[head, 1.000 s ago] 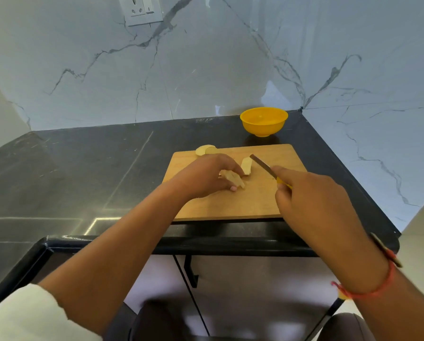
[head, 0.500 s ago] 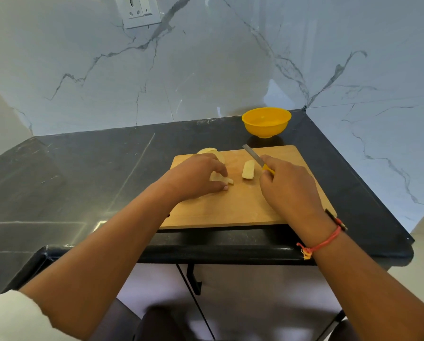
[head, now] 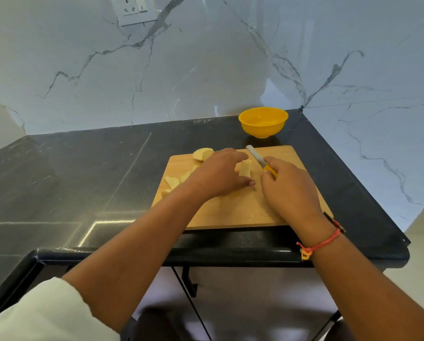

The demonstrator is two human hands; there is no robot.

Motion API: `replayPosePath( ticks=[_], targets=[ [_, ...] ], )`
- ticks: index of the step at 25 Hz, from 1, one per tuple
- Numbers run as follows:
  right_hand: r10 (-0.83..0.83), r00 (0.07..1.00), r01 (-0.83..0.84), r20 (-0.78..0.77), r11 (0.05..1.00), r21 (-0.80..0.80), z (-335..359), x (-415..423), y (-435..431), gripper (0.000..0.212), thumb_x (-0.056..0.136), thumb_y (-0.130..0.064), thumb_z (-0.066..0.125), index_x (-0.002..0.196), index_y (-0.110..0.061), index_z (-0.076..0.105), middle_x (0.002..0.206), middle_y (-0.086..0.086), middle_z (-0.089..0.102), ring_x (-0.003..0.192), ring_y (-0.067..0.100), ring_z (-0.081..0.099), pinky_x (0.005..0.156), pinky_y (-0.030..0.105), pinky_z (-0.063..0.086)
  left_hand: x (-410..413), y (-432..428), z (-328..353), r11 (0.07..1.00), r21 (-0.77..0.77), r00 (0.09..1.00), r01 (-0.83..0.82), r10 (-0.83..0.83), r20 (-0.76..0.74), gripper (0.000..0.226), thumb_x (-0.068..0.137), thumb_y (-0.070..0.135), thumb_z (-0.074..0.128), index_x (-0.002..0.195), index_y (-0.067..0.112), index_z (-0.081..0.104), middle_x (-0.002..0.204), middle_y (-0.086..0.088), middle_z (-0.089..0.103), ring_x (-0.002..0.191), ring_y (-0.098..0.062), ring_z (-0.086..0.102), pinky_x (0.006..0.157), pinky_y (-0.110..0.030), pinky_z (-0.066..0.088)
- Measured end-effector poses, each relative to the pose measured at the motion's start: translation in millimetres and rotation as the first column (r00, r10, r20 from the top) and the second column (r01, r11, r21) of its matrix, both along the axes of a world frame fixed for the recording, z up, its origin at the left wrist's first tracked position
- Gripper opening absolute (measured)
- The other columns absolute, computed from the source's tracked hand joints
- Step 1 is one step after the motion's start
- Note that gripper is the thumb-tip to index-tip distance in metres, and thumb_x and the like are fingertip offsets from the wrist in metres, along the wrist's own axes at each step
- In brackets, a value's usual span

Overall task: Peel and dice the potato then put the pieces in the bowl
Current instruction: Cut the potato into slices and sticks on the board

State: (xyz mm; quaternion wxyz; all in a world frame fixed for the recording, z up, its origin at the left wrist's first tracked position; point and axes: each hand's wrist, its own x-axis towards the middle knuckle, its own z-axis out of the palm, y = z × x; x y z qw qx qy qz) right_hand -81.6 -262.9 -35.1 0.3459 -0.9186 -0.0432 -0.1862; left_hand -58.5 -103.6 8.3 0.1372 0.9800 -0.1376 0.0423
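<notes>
Yellow-handled knife (head: 261, 162) in right hand (head: 289, 190) | left hand (head: 218, 175) beside potato strip (head: 244, 168)

This is a kitchen, by the look of it a home one. I stand at a dark polished stone countertop (head: 83, 173) that fills a corner. Pale marble-patterned wall panels (head: 206, 70) rise behind it at the far side and on the right. A white wall socket (head: 133, 9) is set into the far wall, high on the left. Near me on the counter lies a wooden cutting board (head: 230, 212) with pale peeled potato pieces (head: 245, 168) on it. A small knife (head: 256, 156) with a yellow handle is in my right hand (head: 289, 190). A yellow plastic bowl (head: 262, 130) stands just beyond the board, close to the far wall.
</notes>
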Motion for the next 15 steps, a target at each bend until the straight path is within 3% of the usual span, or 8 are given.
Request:
replayPosePath(
  ticks=[4, 8, 12, 15],
  targets=[
    [-0.013, 1.0, 0.013, -0.002, 1.0, 0.025, -2, 1, -1, 0.043, 0.1, -0.029, 0.047, 0.143, -0.025, 0.049, 0.119, 0.0, 0.068, 0.07, 0.006, 0.05, 0.06, 0.016, 0.042, 3, -7, 0, 0.999, -0.032, 0.999, -0.032, 0.031, -0.026, 0.051, 0.088, 0.042, 0.071, 0.135, 0.026, 0.059, 0.128, 0.002, 0.063, 0.094, -0.008, 0.061, 0.085, -0.024, 0.052],
    [-0.014, 1.0, 0.014, 0.021, 1.0, 0.011, -3, 1, 0, 0.044, 0.1, -0.029, 0.047, 0.144, -0.025, 0.048, 0.12, 0.0, 0.068, 0.079, 0.007, 0.05, 0.067, 0.022, 0.044, -4, 2, -1, 0.979, -0.193, 0.998, -0.067, 0.067, -0.008, 0.033, 0.094, 0.023, 0.065, 0.126, 0.019, 0.067, 0.12, 0.001, 0.069, 0.098, -0.01, 0.064, 0.09, -0.025, 0.053],
    [-0.018, 0.999, 0.019, 0.026, 1.0, -0.003, -4, 1, 1, 0.044, 0.1, -0.03, 0.047, 0.144, -0.025, 0.048, 0.12, 0.0, 0.068, 0.08, 0.006, 0.049, 0.069, 0.024, 0.045, -10, 8, 1, 0.943, -0.319, 0.994, -0.099, 0.111, 0.02, 0.026, 0.093, 0.022, 0.068, 0.118, 0.019, 0.071, 0.112, 0.002, 0.072, 0.098, -0.009, 0.065, 0.092, -0.024, 0.053],
    [-0.022, 0.999, 0.023, 0.025, 1.0, -0.014, -4, 1, 2, 0.044, 0.1, -0.031, 0.048, 0.144, -0.026, 0.048, 0.121, -0.001, 0.068, 0.08, 0.006, 0.048, 0.07, 0.023, 0.045, -10, 8, -2, 0.934, -0.329, 0.989, -0.142, 0.149, -0.003, 0.025, 0.092, 0.021, 0.069, 0.116, 0.021, 0.073, 0.112, 0.002, 0.071, 0.097, -0.01, 0.064, 0.088, -0.023, 0.052]
  ],
)
